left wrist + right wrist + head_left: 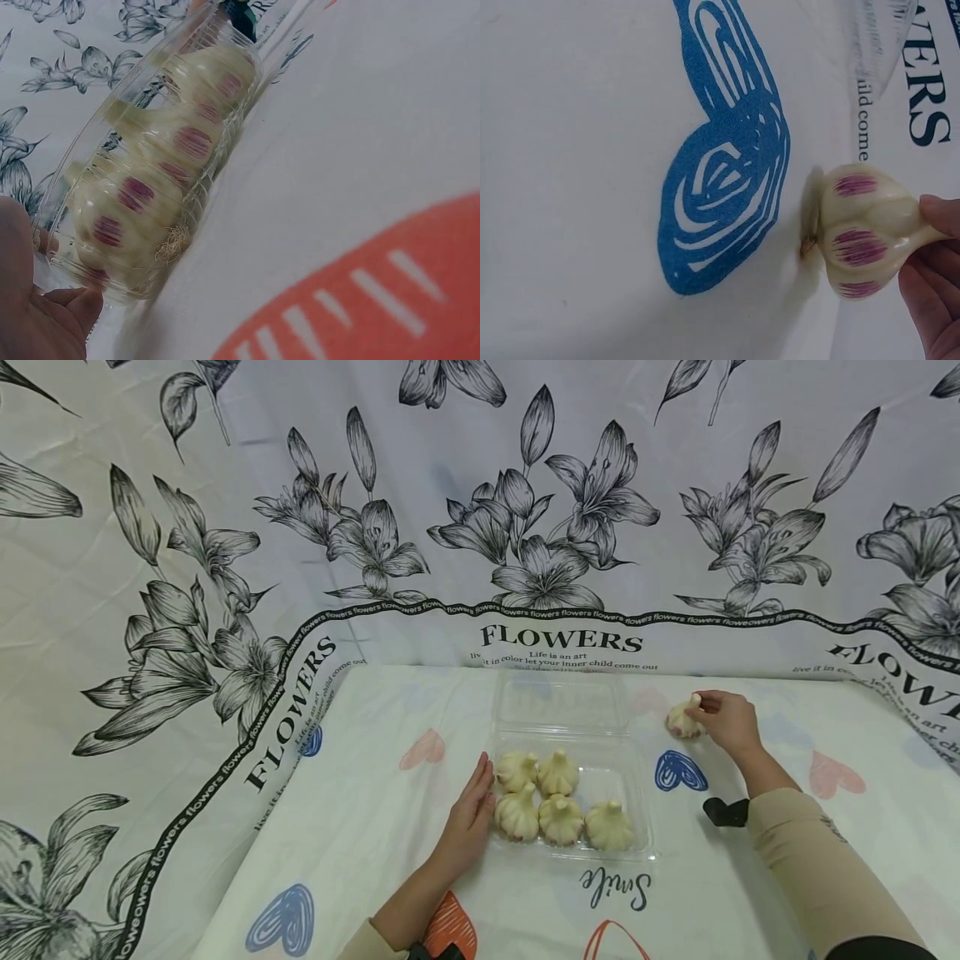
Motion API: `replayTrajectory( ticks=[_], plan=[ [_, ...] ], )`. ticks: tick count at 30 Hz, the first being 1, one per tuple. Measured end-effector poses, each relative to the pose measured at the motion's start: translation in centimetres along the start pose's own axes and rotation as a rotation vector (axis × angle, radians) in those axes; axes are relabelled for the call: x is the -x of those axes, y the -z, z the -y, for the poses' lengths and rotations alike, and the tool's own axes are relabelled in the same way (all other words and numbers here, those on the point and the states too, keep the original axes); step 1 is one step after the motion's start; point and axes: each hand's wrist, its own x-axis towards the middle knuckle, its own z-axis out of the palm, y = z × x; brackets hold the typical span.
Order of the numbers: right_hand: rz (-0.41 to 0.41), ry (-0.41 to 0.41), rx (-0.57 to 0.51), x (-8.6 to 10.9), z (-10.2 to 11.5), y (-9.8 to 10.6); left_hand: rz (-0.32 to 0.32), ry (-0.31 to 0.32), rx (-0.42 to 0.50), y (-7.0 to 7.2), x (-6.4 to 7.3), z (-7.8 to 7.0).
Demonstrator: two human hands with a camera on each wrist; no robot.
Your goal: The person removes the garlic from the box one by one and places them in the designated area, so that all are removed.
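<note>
"What are your fingers doing?"

"The fingers of my right hand (729, 723) pinch a garlic bulb (682, 720) by its neck. It is to the right of the clear clamshell container (613, 782), about level with its hinge, roots downward. Whether the roots touch the desk (375, 835), I can't tell."

"And the left?"

"It grips nothing. My left hand (467, 820) lies along the container's left wall, fingers nearly straight and touching the plastic."

"What else is there?"

"Five other garlic bulbs (561, 822) sit inside the container: three along its near side, two behind those at its left. Its far right part is bare. The lid (561, 703) lies folded back at the container's far side. A blue printed heart (681, 771) is just to the container's right."

"Which step is this?"

"I'd judge it as handling one bulb while the other hand steadies the container. Which way the bulb is travelling, I can't say. The next move, I think, calls for a sure pinch on that slim neck and only light pressure on the wall, since thin plastic may slide or flex."
</note>
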Motion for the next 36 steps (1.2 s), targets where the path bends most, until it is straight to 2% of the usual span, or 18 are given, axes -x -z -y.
replayTrajectory(
  ticks=[6,17,19,22,27,36],
  plan=[
    [0.013,-0.006,0.012,-0.3,0.1,0.3,-0.005,0.014,-0.003,0.0,0.0,-0.1],
    [-0.034,-0.024,-0.027,0.0,1.4,1.7,-0.006,0.002,-0.016,0.0,0.1,-0.3],
    [-0.038,-0.028,-0.028,0.2,1.7,2.0,-0.007,0.007,-0.018,0.1,0.1,-0.6],
    [-0.03,-0.036,-0.049,0.5,2.2,2.4,0.0,0.022,-0.012,0.4,0.2,-1.9],
    [0.044,0.021,-0.078,1.8,3.6,3.0,0.007,0.037,-0.008,1.0,0.5,-4.2],
    [0.241,0.127,-0.125,4.7,6.7,3.7,0.004,0.036,-0.008,1.0,0.5,-4.2]
  ],
)
